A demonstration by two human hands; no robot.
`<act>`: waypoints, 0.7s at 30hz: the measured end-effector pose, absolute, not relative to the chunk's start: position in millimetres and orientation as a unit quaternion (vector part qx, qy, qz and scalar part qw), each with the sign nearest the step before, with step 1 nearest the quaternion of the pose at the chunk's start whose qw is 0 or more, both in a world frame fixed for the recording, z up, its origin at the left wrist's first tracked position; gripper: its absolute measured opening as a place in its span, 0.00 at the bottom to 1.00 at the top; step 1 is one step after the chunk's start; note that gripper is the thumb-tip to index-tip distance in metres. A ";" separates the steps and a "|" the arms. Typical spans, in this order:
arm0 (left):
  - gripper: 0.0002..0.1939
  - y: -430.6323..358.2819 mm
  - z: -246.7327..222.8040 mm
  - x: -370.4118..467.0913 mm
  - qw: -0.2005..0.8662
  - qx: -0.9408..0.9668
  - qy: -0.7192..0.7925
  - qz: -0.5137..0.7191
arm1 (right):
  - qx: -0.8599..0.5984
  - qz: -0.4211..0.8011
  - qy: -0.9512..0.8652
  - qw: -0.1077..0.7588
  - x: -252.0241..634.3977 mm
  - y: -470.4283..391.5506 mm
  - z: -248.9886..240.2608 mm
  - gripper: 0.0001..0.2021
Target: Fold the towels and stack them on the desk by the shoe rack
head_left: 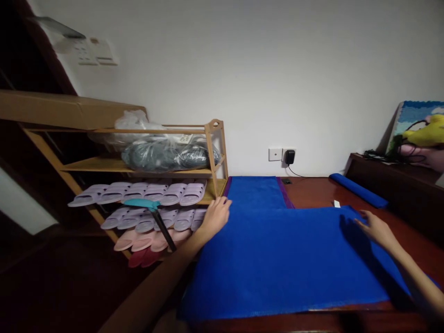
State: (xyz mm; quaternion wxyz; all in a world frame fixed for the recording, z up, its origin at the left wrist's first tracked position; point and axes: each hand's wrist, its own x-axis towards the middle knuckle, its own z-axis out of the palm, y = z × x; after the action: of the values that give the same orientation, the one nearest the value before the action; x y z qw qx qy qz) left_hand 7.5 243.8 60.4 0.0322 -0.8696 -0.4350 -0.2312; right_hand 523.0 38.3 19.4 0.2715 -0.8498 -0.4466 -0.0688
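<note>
A wide blue cloth (294, 259) lies spread over a reddish-brown wooden surface, its front edge close to the surface's near edge. At its far left corner is my left hand (217, 216), fingers bent together over the cloth's edge. My right hand (376, 229) hovers by the far right corner with thumb and fingers apart, holding nothing and casting a shadow on the cloth. Behind, partly covered by the wide cloth, lies another blue cloth (256, 192) with purple side borders. A small white tag (336, 203) sticks out at the far edge.
Left stands a wooden shoe rack (218, 157) with lilac slippers (192, 192), pink slippers (142, 240) and a plastic-wrapped bundle (166, 155). A teal-topped black handle (163, 226) rises before it. A rolled blue cloth (359, 189) lies right; a plugged-in adapter (290, 157) is on the wall.
</note>
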 end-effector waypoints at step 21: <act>0.12 266.5 46.2 241.3 -0.276 -0.890 -0.360 -0.048 | -0.870 0.117 -0.308 0.368 232.0 -79.3 -29.8 0.28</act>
State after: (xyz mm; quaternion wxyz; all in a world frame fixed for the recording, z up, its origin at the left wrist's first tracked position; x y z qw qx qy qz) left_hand 241.3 266.5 46.2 -0.2758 -0.8900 -0.3599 -0.0481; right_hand 232.0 -79.3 -29.8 0.3678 -0.8696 -0.3080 0.1168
